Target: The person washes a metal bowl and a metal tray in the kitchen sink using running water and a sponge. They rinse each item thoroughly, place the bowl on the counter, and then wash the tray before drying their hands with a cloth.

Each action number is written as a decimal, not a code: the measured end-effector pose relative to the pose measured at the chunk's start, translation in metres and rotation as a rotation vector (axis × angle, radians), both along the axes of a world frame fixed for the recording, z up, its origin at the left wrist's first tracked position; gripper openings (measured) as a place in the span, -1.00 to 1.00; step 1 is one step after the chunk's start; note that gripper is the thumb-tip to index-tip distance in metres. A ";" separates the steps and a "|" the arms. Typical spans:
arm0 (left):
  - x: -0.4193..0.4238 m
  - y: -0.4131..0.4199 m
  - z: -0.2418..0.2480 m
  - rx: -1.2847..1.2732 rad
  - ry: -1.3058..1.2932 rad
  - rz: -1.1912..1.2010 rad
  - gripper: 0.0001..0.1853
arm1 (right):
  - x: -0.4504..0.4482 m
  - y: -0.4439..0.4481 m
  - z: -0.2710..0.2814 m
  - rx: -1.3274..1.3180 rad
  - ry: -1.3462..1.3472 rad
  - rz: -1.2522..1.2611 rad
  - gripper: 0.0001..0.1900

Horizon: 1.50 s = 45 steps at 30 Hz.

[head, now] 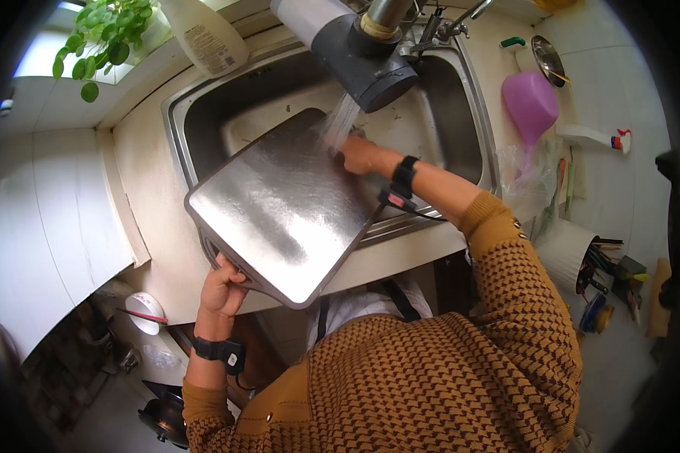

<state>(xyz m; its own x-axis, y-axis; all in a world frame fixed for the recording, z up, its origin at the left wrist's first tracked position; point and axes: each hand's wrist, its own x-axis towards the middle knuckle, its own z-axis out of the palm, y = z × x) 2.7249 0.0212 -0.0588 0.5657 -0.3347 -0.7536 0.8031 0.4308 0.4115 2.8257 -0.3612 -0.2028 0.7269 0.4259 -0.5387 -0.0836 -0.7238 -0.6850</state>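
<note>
A rectangular cutting board with a shiny metal face (277,198) lies tilted over the front left of a steel sink (430,113). My left hand (224,286) grips the board by its handle slot at the lower left end. My right hand (358,154) is at the board's far right edge, fingers bent; something greyish shows beside the fingers, too unclear to name. Water (343,116) streams from the dark faucet head (368,68) onto the board next to that hand. Each wrist wears a black strap with a small device.
A translucent plastic bottle (207,39) and a green potted plant (113,34) stand behind the sink's left. To its right are a purple plastic ladle or scoop (530,105), a white spray bottle (589,136), a plastic bag and a white utensil holder (566,255). A bowl (144,312) with red chopsticks sits lower left.
</note>
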 end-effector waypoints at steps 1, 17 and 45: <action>0.001 0.001 -0.003 0.015 0.010 -0.002 -0.52 | -0.024 0.015 0.005 0.006 -0.145 0.011 -0.29; 0.005 -0.023 0.007 -0.006 -0.083 -0.065 -0.57 | -0.059 0.097 0.079 0.187 -0.192 0.101 -0.22; 0.005 -0.034 -0.006 0.103 -0.294 -0.135 -0.69 | 0.025 0.216 0.141 0.326 -0.365 -0.200 -0.39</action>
